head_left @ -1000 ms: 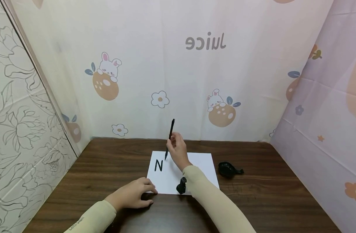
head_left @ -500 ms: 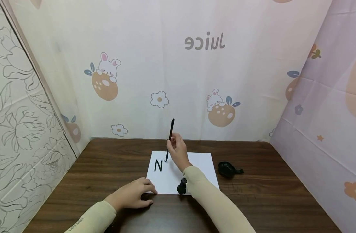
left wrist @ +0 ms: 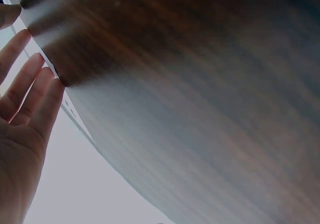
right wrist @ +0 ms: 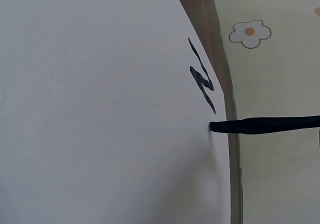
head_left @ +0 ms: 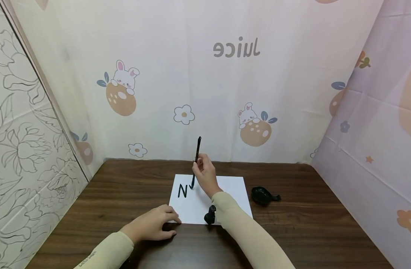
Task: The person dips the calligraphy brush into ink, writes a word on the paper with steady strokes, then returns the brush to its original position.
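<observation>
Sleeves (head_left: pixel 252 235): cream-coloured, both reaching in from the near side of a sheet of white paper (head_left: pixel 188 211); lettering on the left one is too small to read.
Left hand (head_left: pixel 155 224): spread, fingertips resting at the sheet's near-left corner, thumb set apart just off its near edge.
Wrist camera (head_left: pixel 209 215): small and black, at the right cuff, above the sheet's near edge.
Bench (head_left: pixel 131 186): dark wood grain, surrounding the sheet.
Dish (head_left: pixel 261 196): black, just right of the sheet and apart from it, its short handle pointing away from the paper; the contents are too dark to tell.
Right hand (head_left: pixel 206 173): above the sheet, pinching a slim black brush (head_left: pixel 197 149) between thumb and fingers.
Letter N (head_left: pixel 182 191): bold and black, toward the sheet's far-left corner.
Stroke (head_left: pixel 191 187): short and black, on the sheet just right of the letter.
Brush: nearly upright with a slight lean, tip down on the sheet at the stroke; the right wrist view shows it meeting the paper.
Back curtain (head_left: pixel 165 74): beyond the sheet, printed with rabbits, orange fruit, daisies and a mirror-reversed "Juice" (head_left: pixel 236 48).
Left panel (head_left: pixel 23 149): line-drawn flowers, well left of the sheet.
</observation>
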`<state>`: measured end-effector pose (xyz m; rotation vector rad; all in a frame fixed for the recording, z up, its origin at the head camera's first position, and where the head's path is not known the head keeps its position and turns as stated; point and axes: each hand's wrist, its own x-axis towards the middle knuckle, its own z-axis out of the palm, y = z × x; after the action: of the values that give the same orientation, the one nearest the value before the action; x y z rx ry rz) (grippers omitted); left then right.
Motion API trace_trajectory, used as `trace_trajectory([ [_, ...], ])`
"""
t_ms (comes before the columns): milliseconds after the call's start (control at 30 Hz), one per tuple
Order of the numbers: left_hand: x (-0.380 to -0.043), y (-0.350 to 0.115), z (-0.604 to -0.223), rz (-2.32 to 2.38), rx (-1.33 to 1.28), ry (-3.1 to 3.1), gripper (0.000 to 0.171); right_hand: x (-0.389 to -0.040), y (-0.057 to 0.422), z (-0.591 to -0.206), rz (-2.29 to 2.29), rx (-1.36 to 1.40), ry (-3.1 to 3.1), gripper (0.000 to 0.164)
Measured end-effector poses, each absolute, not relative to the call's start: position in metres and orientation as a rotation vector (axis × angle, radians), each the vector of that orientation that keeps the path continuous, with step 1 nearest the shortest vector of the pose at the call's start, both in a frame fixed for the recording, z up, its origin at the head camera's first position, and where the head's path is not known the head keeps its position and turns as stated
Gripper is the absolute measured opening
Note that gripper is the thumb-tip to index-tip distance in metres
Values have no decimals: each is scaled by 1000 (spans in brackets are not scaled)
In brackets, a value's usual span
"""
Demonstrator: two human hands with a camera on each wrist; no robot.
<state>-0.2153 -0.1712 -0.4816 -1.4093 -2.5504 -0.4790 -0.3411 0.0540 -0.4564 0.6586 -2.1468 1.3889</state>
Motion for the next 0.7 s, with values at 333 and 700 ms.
trace_trajectory([
  [333, -216, -171, -483, -481, -1415, -2543, 22, -340, 54, -456, 1391, 678, -2142, 20],
  [700, -215, -171, -483, -485, -1404, -2562, 22, -340, 55, -456, 1392, 704, -2137, 19],
])
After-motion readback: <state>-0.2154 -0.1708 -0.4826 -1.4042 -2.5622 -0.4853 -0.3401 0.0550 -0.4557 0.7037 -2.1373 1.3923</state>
